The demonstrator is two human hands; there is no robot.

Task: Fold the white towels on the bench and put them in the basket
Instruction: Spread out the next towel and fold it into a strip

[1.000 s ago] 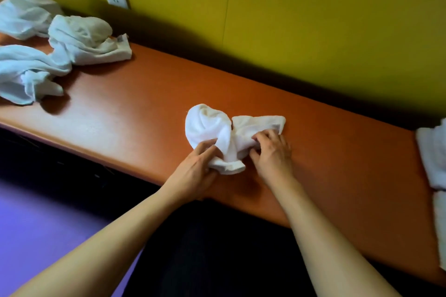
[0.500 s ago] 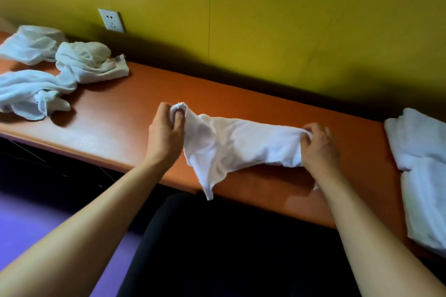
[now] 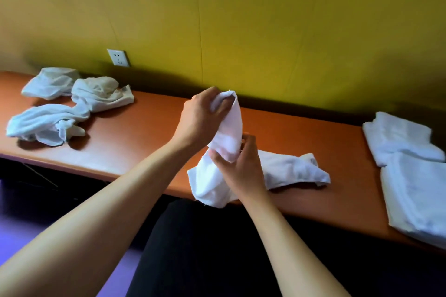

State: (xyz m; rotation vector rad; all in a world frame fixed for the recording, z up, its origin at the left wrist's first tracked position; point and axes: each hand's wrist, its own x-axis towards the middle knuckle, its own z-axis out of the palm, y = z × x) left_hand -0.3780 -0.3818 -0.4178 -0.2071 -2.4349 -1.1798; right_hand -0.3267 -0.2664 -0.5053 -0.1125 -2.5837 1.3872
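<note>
Towel (image 3: 287, 169) tag print illegible. Left hand (image 3: 201, 117) grips its raised end, right hand (image 3: 237, 166) pinches midway, near bench (image 3: 144, 132) front edge.

no readable text, towel (image 3: 289, 169) tag perhaps printed, too blurred

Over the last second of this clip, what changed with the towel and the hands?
The hands spread the bunched towel wide, then the left hand lifted its end while the right hand came in to grip the middle; the far end now trails on the bench. Crumpled towels and folded towels stayed put.
</note>
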